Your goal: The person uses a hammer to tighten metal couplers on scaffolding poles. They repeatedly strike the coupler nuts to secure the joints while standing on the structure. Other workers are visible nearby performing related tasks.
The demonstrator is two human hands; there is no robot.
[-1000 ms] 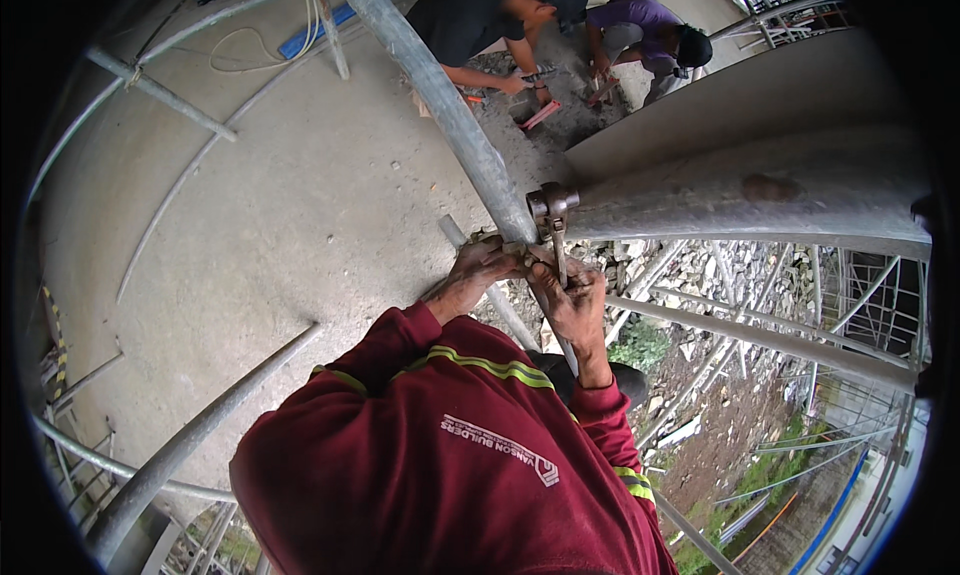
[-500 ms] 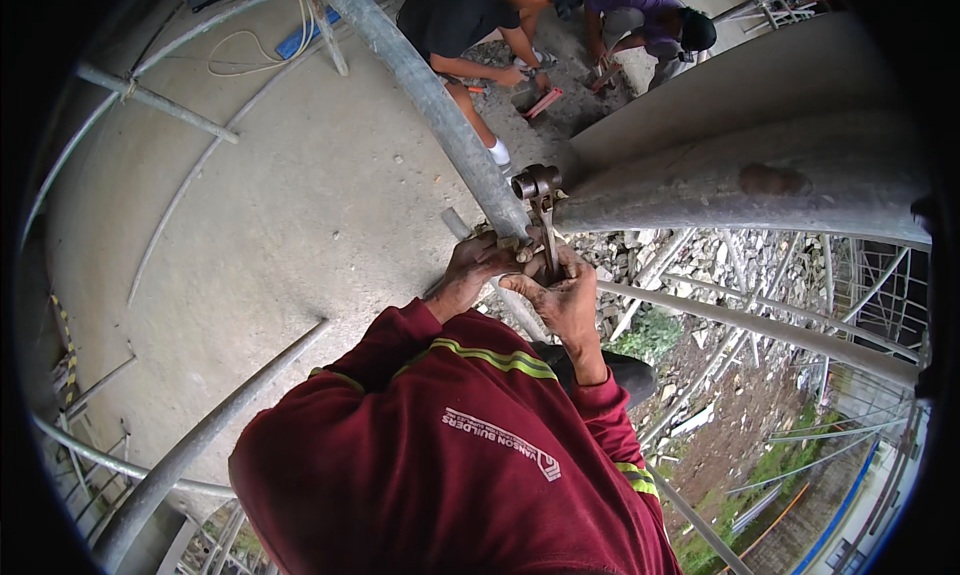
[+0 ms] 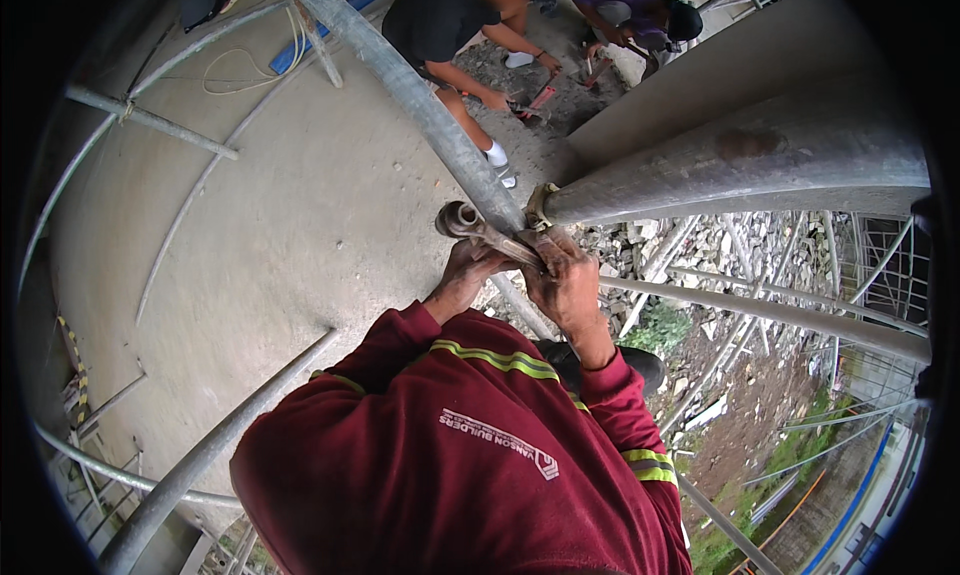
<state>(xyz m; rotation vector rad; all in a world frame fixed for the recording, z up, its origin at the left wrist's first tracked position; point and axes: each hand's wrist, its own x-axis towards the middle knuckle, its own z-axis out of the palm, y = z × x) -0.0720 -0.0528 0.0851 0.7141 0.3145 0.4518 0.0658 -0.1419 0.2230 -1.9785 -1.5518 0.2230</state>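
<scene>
At the far left of a scaffolded site, a yellow-and-black striped strip [image 3: 72,365] stands near grey metal tubes; a pale concrete floor [image 3: 280,225] spreads inward from them; at the top, a co-worker in a black shirt [image 3: 435,20] bends over broken ground. A thick galvanised scaffold pole [image 3: 430,125] slants down to the centre, where the work is; just beside it is the person's left hand [image 3: 462,280], its fingers bent beneath a steel scaffold wrench [image 3: 490,235], though whether they grasp the wrench, the pole or neither cannot be told. The wrench lies across the pole's lower part, its round socket head pointing left; the right hand [image 3: 565,285] is curled firmly round the handle's other end. Just above that hand, a metal scaffold clamp [image 3: 540,203] sits where the pole meets a large horizontal grey tube [image 3: 700,180]; so the clamp seems to be in position, but its bolt is hidden, and how tight it is cannot be judged; the socket is apart from the clamp, so any tightening or loosening looks paused, with what remains unclear. Farther right, a second co-worker in purple [image 3: 625,0] crouches at the top; below the tube lies pale rubble [image 3: 715,265].
</scene>
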